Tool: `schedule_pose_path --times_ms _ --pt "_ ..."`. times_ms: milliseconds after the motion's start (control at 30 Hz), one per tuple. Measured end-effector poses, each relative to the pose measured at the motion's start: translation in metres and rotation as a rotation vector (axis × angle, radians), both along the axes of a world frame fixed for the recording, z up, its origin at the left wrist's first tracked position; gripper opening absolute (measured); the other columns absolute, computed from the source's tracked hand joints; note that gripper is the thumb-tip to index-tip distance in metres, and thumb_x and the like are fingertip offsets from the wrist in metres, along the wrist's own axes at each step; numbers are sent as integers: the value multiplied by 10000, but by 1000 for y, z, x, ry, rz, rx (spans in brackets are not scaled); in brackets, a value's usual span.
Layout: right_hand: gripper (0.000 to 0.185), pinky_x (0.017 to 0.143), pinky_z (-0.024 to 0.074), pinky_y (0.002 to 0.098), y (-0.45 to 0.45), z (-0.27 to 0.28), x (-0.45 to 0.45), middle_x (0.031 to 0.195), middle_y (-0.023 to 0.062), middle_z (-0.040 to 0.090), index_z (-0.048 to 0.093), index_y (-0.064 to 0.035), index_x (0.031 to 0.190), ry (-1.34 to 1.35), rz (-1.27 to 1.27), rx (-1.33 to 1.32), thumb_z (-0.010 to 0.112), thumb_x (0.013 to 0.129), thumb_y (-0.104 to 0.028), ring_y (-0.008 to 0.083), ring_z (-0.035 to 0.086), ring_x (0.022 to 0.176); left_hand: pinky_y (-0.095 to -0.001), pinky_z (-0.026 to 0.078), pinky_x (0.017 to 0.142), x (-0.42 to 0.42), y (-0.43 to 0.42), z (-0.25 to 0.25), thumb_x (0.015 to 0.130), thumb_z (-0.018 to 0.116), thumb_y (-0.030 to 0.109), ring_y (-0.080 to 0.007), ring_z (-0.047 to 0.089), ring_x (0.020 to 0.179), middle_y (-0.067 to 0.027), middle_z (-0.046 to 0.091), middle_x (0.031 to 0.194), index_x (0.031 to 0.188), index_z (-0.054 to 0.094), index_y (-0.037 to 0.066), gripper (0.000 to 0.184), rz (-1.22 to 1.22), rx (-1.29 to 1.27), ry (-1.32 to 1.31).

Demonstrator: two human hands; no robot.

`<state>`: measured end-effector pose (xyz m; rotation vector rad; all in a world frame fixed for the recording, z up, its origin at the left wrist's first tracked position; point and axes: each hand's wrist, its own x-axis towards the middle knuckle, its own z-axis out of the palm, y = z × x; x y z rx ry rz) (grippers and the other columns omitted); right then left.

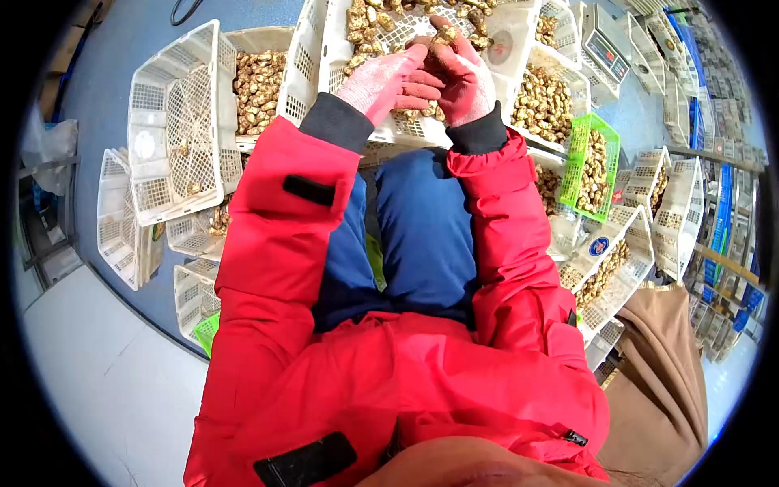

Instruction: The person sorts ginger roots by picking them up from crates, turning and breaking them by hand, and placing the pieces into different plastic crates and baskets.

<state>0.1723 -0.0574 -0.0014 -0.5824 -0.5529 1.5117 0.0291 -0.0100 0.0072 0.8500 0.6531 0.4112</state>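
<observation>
Both my hands wear pink-red gloves and meet above a white plastic crate [329, 61] of knobbly brown-and-cream bulbs. My right hand [464, 77] pinches one bulb [443, 36] between thumb and fingers. Close beside it, my left hand [385, 84] has its fingers stretched apart toward the right palm, with nothing visible in them. More loose bulbs [363, 24] lie in the crate around and below the hands. Part of the crate floor shows between them.
Crates of bulbs stand at left [260, 89] and right [542, 104], beside a green basket [592, 166]. A white crate [174, 122] tilts at left. A digital scale [607, 45] stands at upper right. Brown cloth [661, 373] hangs at lower right.
</observation>
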Motion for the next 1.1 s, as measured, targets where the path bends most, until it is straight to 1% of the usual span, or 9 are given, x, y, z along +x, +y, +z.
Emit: schedule_pose_path --times_ms 100,133,233,267,500,767,833,1033,1100 --pt "465 844 451 344 6 -16 5 1038 127 536 306 -51 1293 -110 -128 149 478 862 -88 253 539 963 -251 481 705 -5 6 -5 908 410 371 -136 579 814 -76 586 898 1075 507 -8 426 29 38 -76" --pt "469 892 413 351 5 -20 8 1069 151 518 302 -34 1290 -32 -168 53 485 863 -95 267 504 1022 -230 475 709 -6 9 -5 915 405 344 -101 570 811 -69 592 928 1095 498 -14 411 49 68 -43" --pt "468 884 418 357 -2 3 6 1101 174 492 301 -23 1285 29 -216 16 491 866 -105 280 500 1028 -232 470 732 -9 12 -11 909 419 352 -109 569 816 -71 587 974 1089 502 -5 408 142 85 -88" --pt "469 884 418 356 -3 0 9 1127 196 467 303 -14 1279 -22 -204 78 499 866 -116 281 496 1033 -242 472 739 -8 8 -2 907 424 355 -118 571 830 -70 583 986 1090 502 2 406 150 69 -18" --pt "362 788 466 334 -4 -5 17 964 153 565 416 -5 1206 -143 -227 101 478 869 -123 233 573 877 -246 478 732 -8 8 -8 910 421 328 -121 574 816 -79 585 984 1088 508 9 375 133 74 -44" --pt "477 841 451 349 -3 -16 23 1111 169 503 315 -27 1263 -29 -298 13 534 846 -101 256 536 977 -253 474 760 -11 8 -8 912 411 338 -149 576 871 -118 573 1031 1129 478 -13 418 131 125 -61" --pt "499 841 454 356 -4 -19 27 1121 180 503 316 -19 1262 -3 -260 37 555 830 -89 260 534 988 -275 474 800 -11 11 -9 912 406 333 -169 575 898 -130 560 1053 1155 450 -35 443 108 126 -77" --pt "451 742 497 299 -41 -5 46 989 184 584 381 39 1216 -176 -335 15 556 820 -90 230 598 849 -296 439 872 -12 19 -10 908 414 340 -196 534 1008 -154 513 1158 1223 405 -22 480 113 101 39" --pt "411 723 501 292 -69 -3 67 954 184 597 420 40 1191 -265 -358 -33 538 831 -121 212 605 836 -303 420 898 -15 24 -15 900 426 363 -201 509 1045 -159 487 1193 1246 381 -18 517 71 103 -7"
